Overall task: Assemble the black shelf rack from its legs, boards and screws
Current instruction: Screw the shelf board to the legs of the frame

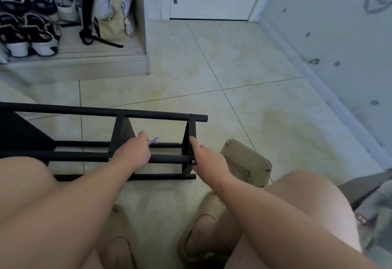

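- Rack point(161, 116) lies sideways on the floor point(233, 67); it may roll if the right hand point(209, 159) lifts. Its forefinger lies straight on the end board point(186, 139), other fingers hidden.
- Purple spanner point(154, 140), seemingly pinched in the left hand's point(133, 154) curled fingers, could slip.
- Four legs point(84, 155), three boards point(121, 128), two screw heads point(193, 162) showing, one spanner.

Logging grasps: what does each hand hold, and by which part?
Left hand pinches the purple wrench by one end; right hand touches the rack's end board beside a screw, grip unclear.

Head view; looks down, close.
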Tool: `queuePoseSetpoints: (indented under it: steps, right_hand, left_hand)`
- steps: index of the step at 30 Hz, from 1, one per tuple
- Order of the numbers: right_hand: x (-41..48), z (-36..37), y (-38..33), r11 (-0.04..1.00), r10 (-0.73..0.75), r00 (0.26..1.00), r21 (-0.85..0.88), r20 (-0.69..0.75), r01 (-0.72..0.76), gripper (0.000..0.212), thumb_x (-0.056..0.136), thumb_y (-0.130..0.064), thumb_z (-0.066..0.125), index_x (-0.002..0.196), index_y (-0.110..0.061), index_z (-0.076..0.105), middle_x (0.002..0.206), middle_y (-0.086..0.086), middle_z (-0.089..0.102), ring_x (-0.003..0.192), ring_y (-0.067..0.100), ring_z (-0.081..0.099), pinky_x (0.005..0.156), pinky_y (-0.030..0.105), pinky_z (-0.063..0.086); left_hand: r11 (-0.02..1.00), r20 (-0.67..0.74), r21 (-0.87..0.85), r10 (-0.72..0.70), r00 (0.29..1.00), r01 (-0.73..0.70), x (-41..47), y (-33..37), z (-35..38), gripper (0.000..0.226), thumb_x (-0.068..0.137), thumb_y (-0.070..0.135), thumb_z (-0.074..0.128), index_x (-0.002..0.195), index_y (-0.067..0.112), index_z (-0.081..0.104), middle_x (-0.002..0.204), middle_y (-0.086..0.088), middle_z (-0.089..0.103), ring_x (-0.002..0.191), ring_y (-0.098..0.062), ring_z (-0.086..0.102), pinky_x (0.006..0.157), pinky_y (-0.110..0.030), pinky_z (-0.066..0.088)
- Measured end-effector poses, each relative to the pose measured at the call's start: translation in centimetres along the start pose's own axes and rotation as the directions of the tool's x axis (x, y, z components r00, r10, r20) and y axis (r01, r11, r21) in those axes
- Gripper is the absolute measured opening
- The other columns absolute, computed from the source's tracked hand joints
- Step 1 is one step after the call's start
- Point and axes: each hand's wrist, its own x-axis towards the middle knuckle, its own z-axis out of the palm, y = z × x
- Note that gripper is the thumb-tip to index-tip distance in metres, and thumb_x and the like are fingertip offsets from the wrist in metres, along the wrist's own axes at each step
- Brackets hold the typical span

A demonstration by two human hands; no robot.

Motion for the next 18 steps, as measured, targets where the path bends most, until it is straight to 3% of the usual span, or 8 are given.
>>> queuePoseSetpoints:
  steps: [6, 10, 13, 18]
  right_hand:
    - [-3.7, 2.0, -0.4, 0.999, 0.023, 0.998, 0.048, 0.055, -0.026, 0.059, 0.092, -0.02, 0.064, 0.14, -0.016, 0.029, 0.113, 0.006, 0.061, 0.095, 0.035, 0.062, 0.06, 0.038, 0.043]
    - [-5.7, 2.1, -0.7, 0.995, 0.002, 0.993, 0.096, 0.12, -0.013, 0.062, 0.092, -0.021, 0.067, 0.14, -0.015, 0.028, 0.109, 0.008, 0.062, 0.091, 0.036, 0.065, 0.067, 0.043, 0.053]
    - [-7.0, 1.7, -1.0, 0.994, -0.036, 0.977, 0.113, 0.211, 0.012, 0.061, 0.091, -0.023, 0.07, 0.134, -0.013, 0.028, 0.095, 0.007, 0.06, 0.085, 0.034, 0.066, 0.066, 0.041, 0.052]
    - [-7.6, 0.8, -0.9, 0.992, -0.073, 0.943, 0.119, 0.325, 0.036, 0.067, 0.085, -0.042, 0.078, 0.125, -0.014, 0.032, 0.093, 0.004, 0.059, 0.088, 0.032, 0.064, 0.069, 0.041, 0.051]
  left_hand:
    - [0.999, 0.013, 0.037, 0.027, 1.0, -0.027, -3.2, -0.1, 2.0, 0.009, 0.105, 0.018, 0.035, 0.097, 0.017, 0.04, 0.076, -0.007, 0.058, 0.062, -0.023, 0.053, 0.051, -0.033, 0.032]
    - [0.998, 0.021, 0.057, 0.013, 1.0, -0.015, -5.0, 0.1, 2.4, 0.006, 0.104, 0.019, 0.037, 0.102, 0.018, 0.042, 0.08, -0.003, 0.059, 0.067, -0.021, 0.056, 0.052, -0.034, 0.035]
    - [0.997, 0.069, 0.076, -0.027, 0.997, 0.022, -6.0, -0.3, 2.6, 0.009, 0.103, 0.019, 0.035, 0.104, 0.017, 0.044, 0.084, -0.002, 0.058, 0.07, -0.021, 0.056, 0.054, -0.034, 0.036]
    - [0.994, 0.149, 0.091, -0.082, 0.986, 0.069, -6.8, -0.4, 2.8, 0.015, 0.101, 0.02, 0.035, 0.107, 0.017, 0.048, 0.089, -0.002, 0.058, 0.075, -0.02, 0.054, 0.06, -0.035, 0.037]
